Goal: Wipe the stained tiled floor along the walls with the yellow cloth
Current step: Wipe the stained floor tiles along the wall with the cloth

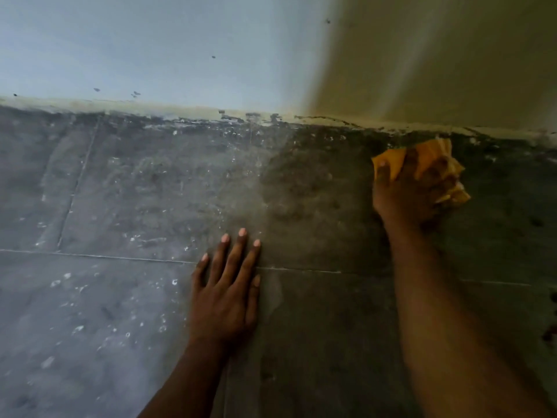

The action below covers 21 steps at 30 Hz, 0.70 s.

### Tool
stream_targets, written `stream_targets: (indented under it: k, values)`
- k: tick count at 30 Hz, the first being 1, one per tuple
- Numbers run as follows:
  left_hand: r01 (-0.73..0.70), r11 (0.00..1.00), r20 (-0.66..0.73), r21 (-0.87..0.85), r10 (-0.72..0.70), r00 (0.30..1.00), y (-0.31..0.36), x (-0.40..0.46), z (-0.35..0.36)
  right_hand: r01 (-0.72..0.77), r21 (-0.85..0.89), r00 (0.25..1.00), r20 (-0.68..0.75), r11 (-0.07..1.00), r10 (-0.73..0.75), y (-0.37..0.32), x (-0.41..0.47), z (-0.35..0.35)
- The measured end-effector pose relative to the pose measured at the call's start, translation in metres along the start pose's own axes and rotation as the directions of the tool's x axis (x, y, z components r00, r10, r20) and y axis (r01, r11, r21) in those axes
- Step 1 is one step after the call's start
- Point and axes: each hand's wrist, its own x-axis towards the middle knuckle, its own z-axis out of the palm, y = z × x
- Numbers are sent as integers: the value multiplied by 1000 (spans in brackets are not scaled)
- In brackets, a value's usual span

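Note:
A bunched yellow cloth (391, 162) is pressed on the dark tiled floor (135, 191) close to the foot of the wall (180, 55), at the right. My right hand (410, 191) is closed over it, fingers spread on top, and hides most of it. My left hand (229, 291) lies flat on the floor in the middle, palm down, fingers apart, holding nothing. The tiles are grey with pale specks and smears, thickest along the wall line.
A grimy pale skirting strip (211, 111) runs where the floor meets the wall. The wall's left part is bluish, its right part yellowish. Thin grout lines (120, 257) cross the tiles. Dark spots mark the floor at the far right (550, 333).

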Motion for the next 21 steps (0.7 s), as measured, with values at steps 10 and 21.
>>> stream_targets:
  k: [10, 21]
  values:
    - [-4, 1000, -22, -14, 4, 1000, 4, 3, -4, 518, -183, 855, 129, 835, -502, 62, -75, -5]
    - [-15, 998, 14, -57, 16, 1000, 2, 3, 0, 487, -127, 869, 168, 864, -465, 50, -68, -6]
